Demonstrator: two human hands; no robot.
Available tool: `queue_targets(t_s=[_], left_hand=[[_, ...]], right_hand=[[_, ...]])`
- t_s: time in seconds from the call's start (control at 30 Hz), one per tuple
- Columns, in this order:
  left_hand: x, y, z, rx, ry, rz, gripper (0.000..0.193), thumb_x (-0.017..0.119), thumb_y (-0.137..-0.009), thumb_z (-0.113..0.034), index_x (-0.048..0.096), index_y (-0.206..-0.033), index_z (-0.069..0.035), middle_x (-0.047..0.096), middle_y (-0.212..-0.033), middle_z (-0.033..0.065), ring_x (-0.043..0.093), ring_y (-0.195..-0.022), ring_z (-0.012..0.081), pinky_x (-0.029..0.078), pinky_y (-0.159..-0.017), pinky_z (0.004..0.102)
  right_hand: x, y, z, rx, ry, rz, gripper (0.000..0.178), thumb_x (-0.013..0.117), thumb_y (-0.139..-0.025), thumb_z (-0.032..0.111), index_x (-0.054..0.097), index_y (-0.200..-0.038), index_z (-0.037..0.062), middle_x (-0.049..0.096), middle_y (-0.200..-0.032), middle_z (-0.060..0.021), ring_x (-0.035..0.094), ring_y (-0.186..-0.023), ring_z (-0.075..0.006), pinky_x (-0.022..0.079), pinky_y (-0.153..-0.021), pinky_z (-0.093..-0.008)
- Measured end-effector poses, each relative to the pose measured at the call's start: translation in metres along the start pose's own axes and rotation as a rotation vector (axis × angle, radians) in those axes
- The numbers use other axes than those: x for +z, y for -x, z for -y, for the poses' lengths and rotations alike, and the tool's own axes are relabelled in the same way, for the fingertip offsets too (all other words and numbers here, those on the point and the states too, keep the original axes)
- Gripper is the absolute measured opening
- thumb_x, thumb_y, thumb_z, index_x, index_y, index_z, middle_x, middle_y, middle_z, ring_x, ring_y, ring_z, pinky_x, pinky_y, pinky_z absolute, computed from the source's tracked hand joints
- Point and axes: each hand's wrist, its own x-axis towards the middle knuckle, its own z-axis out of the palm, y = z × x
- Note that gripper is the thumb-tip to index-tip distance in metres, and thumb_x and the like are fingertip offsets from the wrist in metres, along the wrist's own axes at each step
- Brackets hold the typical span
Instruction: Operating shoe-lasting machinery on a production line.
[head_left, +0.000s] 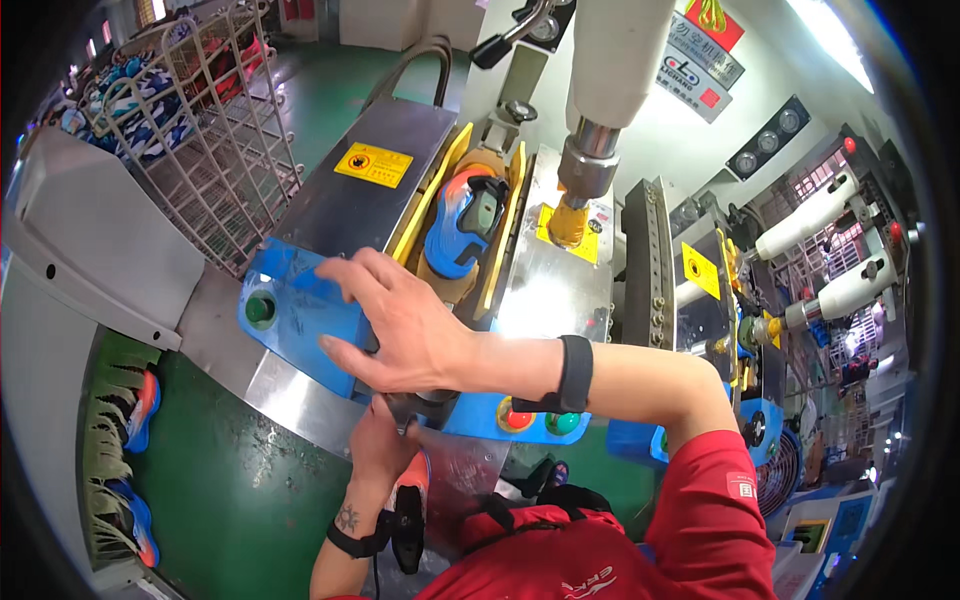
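Glossy green floor (220, 520), flecked with wear, spread beneath the pressing machine I watched through the head camera. Closest to me, the left hand (380, 445) was just beside an orange-and-black shoe (408, 525); its fingers were mostly hidden, so I could not tell whether they gripped anything. Above it, the right hand (410, 335) reached across, fingers loosely spread and grasping nothing, over a scuffed blue control housing (310, 335) with a green push button (260, 310). Past that hand, a blue-and-orange sneaker (455, 232) lay between two yellow side blocks (505, 235). To its right, a steel plate (545, 300) threw back a hard glare below the white press cylinder (620, 60). Farther off, I saw a wire-mesh cart (232, 150) at the left, a multicoloured pile (130, 110) behind its grid, and more white cylinders (850, 292) at the right.
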Motion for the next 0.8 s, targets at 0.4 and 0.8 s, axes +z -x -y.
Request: queue_targets(t_s=[0.4,0.8], left_hand=[[-0.005,0.023,0.001,-0.124,-0.034,0.024,0.050,0.069,-0.080,-0.016,0.047,-0.121,0.004,0.064,-0.096,0.0315,0.062,-0.086,0.0511,0.049,-0.076,0.0559],[-0.013,0.023,-0.012,-0.125,-0.047,-0.019,0.062,0.073,-0.077,-0.022,0.048,-0.126,0.006,0.063,-0.102,0.0308,0.062,-0.096,0.0482,0.050,-0.082,0.0518]], right_hand=[[0.039,0.030,-0.038,0.084,-0.018,-0.052,0.052,0.067,-0.080,0.022,0.049,-0.123,-0.0017,0.054,-0.115,-0.0216,0.055,-0.106,-0.0395,0.047,-0.093,-0.0469],[-0.007,-0.041,-0.180,1.173,0.139,-0.596,0.085,0.070,-0.079,0.022,0.022,-0.144,-0.0038,0.042,-0.127,-0.0350,0.049,-0.113,-0.0522,0.042,-0.099,-0.0507]])
